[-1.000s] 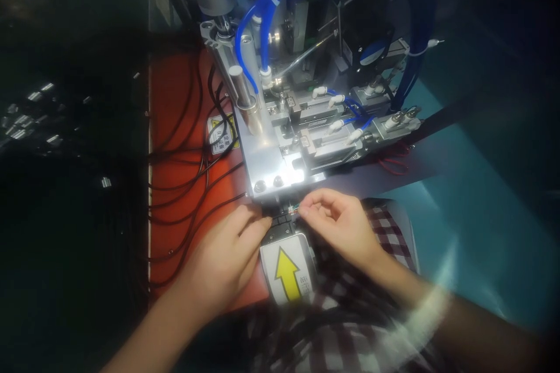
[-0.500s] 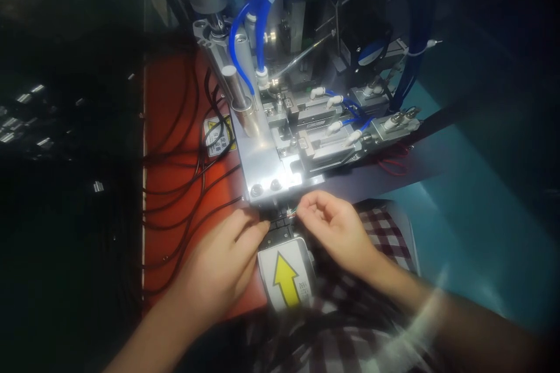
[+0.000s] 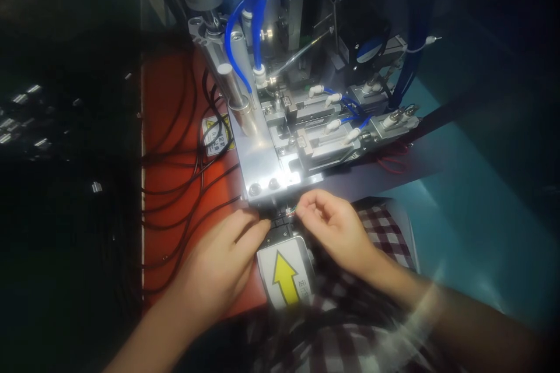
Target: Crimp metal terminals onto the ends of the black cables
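My right hand (image 3: 329, 222) pinches thin coloured wires (image 3: 292, 210) between thumb and fingertips, at the front edge of the machine's metal block (image 3: 258, 157). My left hand (image 3: 230, 247) is across from it, fingers curled together and thumb lying beside the black track (image 3: 280, 232). What the left fingers hold, if anything, is hidden. The wires run to a small light-coloured part over the track, too small to make out. Just below the hands is a white label with a yellow arrow (image 3: 284, 280).
Black cables (image 3: 192, 186) loop over the orange-red machine top (image 3: 170, 122) on the left. Metal slides with white fittings (image 3: 332, 140) and blue air tubes (image 3: 258, 23) stand behind the hands. A steel post (image 3: 234, 90) rises from the block. Checked cloth (image 3: 350, 315) lies below my right forearm.
The view has shifted very slightly. Both hands keep their places and grips, with the wires still in the right fingertips.
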A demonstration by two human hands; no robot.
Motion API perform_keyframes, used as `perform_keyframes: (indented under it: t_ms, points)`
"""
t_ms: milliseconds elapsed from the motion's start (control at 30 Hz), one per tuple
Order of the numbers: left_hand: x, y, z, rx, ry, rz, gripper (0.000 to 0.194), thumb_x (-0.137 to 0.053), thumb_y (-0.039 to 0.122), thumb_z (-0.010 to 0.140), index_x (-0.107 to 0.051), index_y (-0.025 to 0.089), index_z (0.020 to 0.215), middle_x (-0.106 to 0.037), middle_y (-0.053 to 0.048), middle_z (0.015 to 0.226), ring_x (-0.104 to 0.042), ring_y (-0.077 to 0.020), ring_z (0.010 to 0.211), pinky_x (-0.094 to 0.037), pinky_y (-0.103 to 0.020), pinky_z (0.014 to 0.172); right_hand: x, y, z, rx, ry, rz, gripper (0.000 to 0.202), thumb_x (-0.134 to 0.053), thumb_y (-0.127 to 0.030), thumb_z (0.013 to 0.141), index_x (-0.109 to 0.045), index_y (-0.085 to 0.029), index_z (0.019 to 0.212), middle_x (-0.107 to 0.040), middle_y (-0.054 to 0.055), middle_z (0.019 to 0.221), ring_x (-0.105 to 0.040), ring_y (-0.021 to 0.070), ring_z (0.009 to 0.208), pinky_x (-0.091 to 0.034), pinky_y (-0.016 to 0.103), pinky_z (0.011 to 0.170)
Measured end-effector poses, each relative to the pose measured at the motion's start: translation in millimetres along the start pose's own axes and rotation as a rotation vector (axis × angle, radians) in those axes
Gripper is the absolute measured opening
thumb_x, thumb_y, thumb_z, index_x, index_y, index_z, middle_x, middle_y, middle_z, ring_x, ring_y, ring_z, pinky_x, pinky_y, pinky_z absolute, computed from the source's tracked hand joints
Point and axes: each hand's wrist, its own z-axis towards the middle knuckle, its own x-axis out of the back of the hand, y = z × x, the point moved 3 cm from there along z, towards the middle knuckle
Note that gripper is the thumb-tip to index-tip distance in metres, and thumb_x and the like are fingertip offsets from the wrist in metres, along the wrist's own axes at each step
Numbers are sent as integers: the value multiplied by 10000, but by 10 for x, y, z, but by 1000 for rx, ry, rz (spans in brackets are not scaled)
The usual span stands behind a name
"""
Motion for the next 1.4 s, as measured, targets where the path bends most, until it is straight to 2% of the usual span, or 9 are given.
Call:
perform_keyframes:
  t_ms: [200,600,733,900,967,1100,1167,1400]
  points:
    - [24,40,71,-21,-44,28,339,-386,59,896,-575,122,1172,-609,-98,977,-606,-183,804,-535,-270,659,3,4,9,-26,-14,42,129,-547,-263,880,-561,-182,780,-433,-49,607,-391,98,544,-335,231,501]
    - [22,60,90,-40,-61,46,368,-402,29,868,-564,100,1191,-624,-120,1009,-613,-205,812,-551,-294,645,10,-73,-5,-29,19,-138,136,-520,-248,867,-565,-188,753,-506,-39,630,-461,107,574,-378,236,542]
    - [50,72,114,-38,-78,39,373,-406,19,863,-573,87,1189,-632,-120,998,-610,-196,791,-548,-287,633,18,-129,25,-128,25,-168,120,-535,-221,812,-565,-179,703,-512,-40,603,-459,102,557,-359,229,520]
    - [55,77,126,-43,-87,35,388,-393,1,854,-592,81,1177,-641,-116,979,-608,-196,779,-545,-294,627,8,-108,128,-406,-157,118,139,-523,-211,773,-550,-154,650,-362,-84,467,-282,59,429,-219,203,418]
    - [52,76,123,-43,-86,37,397,-389,-7,848,-595,81,1176,-642,-115,977,-608,-197,782,-542,-293,624,26,-105,125,-436,-172,166,169,-542,-241,784,-552,-148,643,-346,-90,443,-277,58,419,-215,203,416]
    - [40,70,103,-39,-78,38,410,-396,-15,838,-592,90,1183,-640,-113,979,-605,-195,787,-538,-286,630,83,-97,28,-256,15,115,152,-610,-299,789,-603,-152,751,-447,-60,538,-379,77,477,-298,208,448]
    - [31,63,92,-31,-79,32,407,-400,-10,840,-593,94,1183,-638,-112,978,-603,-193,787,-537,-284,633,74,-81,-28,-156,66,66,137,-630,-297,788,-627,-160,795,-505,-33,611,-434,93,531,-349,221,485]
    - [31,71,91,-33,-58,23,381,-392,12,861,-602,85,1171,-638,-113,970,-609,-197,790,-543,-292,628,1,-41,-13,-57,84,1,119,-637,-283,794,-625,-169,760,-540,-12,633,-470,110,544,-400,242,515]
